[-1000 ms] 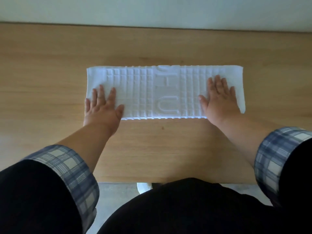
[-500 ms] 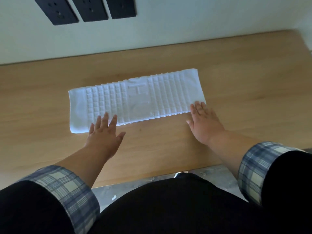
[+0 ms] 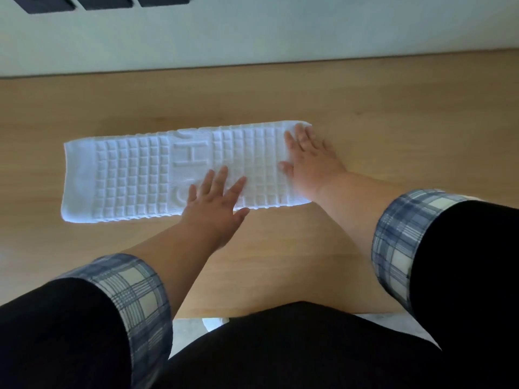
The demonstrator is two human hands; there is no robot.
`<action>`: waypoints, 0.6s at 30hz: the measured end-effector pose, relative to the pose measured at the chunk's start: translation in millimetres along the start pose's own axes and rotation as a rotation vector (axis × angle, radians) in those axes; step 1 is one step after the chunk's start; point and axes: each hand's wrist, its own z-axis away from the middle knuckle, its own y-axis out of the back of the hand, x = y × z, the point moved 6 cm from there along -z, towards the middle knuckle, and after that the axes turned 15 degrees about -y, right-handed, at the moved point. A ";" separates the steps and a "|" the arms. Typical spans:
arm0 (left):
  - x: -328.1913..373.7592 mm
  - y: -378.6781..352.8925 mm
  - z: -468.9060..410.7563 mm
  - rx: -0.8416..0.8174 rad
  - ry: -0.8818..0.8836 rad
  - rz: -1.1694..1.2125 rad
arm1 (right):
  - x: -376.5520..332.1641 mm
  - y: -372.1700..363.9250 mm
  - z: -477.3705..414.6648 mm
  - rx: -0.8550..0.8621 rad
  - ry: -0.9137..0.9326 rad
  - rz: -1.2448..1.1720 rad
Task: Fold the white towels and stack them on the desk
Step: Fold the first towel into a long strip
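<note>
A white towel (image 3: 134, 175) with a raised grid pattern and embossed letters lies folded into a long strip across the wooden desk (image 3: 280, 262). My left hand (image 3: 216, 203) rests flat on the towel's near edge around its middle, fingers straight and spread. My right hand (image 3: 311, 158) lies flat on the towel's right end, fingertips near the far right corner. Neither hand grips the cloth.
A pale wall runs along the desk's far edge, with dark socket plates (image 3: 106, 0) at the top left. Bare desk wood lies left, right and in front of the towel. The desk's near edge meets my dark clothing (image 3: 280, 346).
Both hands came off the towel's near edge half a second ago and now lie on it again, the left hand at the middle, the right hand on the right end. The camera view shifted.
</note>
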 end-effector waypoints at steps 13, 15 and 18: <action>-57.2 -9.2 50.4 -0.024 0.199 0.096 | -42.8 -15.6 18.8 0.079 -0.085 -0.067; -75.3 -12.2 60.4 -0.007 0.256 0.139 | -58.9 -14.4 28.8 0.159 -0.038 -0.067; -104.2 -13.8 72.8 0.019 0.269 0.158 | -111.1 -15.2 53.3 0.172 0.164 -0.058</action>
